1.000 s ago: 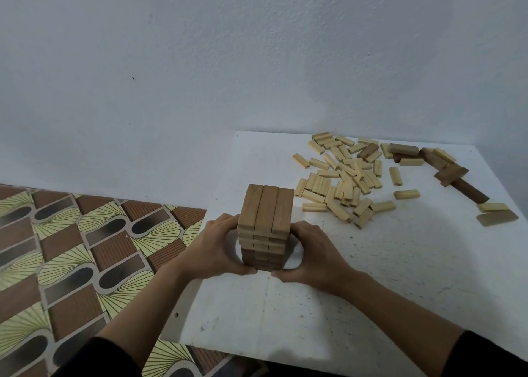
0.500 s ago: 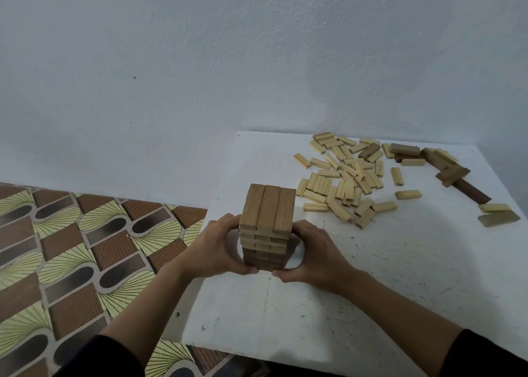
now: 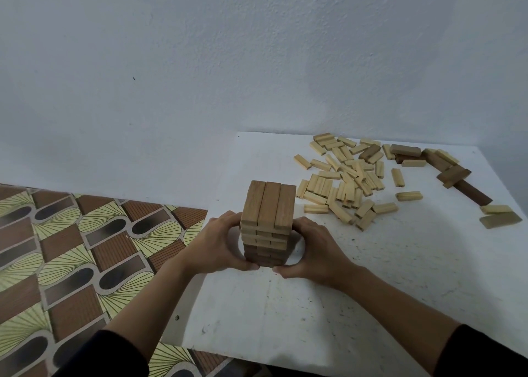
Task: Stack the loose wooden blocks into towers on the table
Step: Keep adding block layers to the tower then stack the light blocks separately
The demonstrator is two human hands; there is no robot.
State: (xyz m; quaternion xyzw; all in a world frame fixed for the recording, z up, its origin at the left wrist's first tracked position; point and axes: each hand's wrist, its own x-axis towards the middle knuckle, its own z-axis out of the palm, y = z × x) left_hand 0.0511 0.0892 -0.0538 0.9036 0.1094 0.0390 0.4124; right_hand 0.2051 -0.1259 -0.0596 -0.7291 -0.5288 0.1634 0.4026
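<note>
1. both hands are closed around the block tower [image 3: 267, 225]: the left hand [image 3: 220, 245] wraps its left side and the right hand [image 3: 314, 251] its right side, with fingers curled on the lower layers and thumbs near the front bottom edge
2. the tower stands upright near the left edge of the white table [image 3: 371, 305], directly between the two hands and touching both; its long axis is vertical
3. the top layer [image 3: 268, 203] is three brown blocks side by side, their length pointing away from the person; the layers under it seem to cross this direction, with small steps that are not flush
4. i judge that the step in hand is squaring the sides of the tower
5. the loose blocks [image 3: 343, 185] lie in a heap behind and to the right of the tower, well apart from it and pointing many ways; a few darker blocks [image 3: 454, 173] lie further right
6. the right hand is nearer to the heap, so it looks the natural one to fetch the next block, which should go crosswise on the top layer
</note>
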